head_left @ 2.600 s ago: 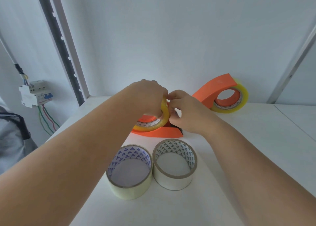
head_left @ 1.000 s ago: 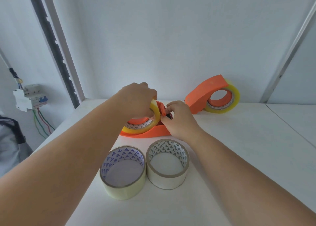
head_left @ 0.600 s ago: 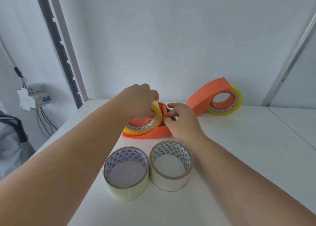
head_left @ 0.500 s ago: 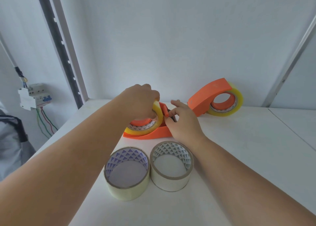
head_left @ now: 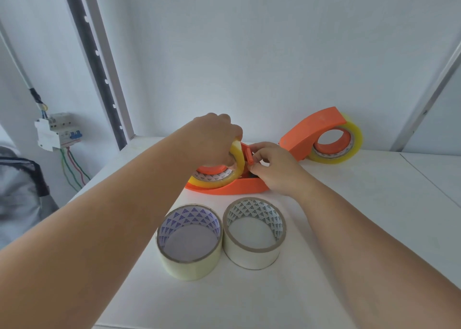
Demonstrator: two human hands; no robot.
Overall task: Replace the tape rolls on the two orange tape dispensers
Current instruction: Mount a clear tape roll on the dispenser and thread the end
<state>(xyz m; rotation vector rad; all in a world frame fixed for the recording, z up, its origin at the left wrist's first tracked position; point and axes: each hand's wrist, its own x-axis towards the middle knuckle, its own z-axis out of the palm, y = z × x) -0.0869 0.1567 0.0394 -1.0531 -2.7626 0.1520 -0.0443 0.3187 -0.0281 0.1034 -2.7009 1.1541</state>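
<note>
White table [head_left: 349,229]; hands [head_left: 214,139] seemingly gripping dispenser [head_left: 232,187].

The two orange dispensers, near [head_left: 232,187] and far right [head_left: 311,129], looked like smooth matt plastic, their yellowish tape [head_left: 349,151] glossy and translucent, while the two near rolls [head_left: 190,261] [head_left: 252,255] showed printed paper cores on the smooth matt white counter [head_left: 361,204].
</note>
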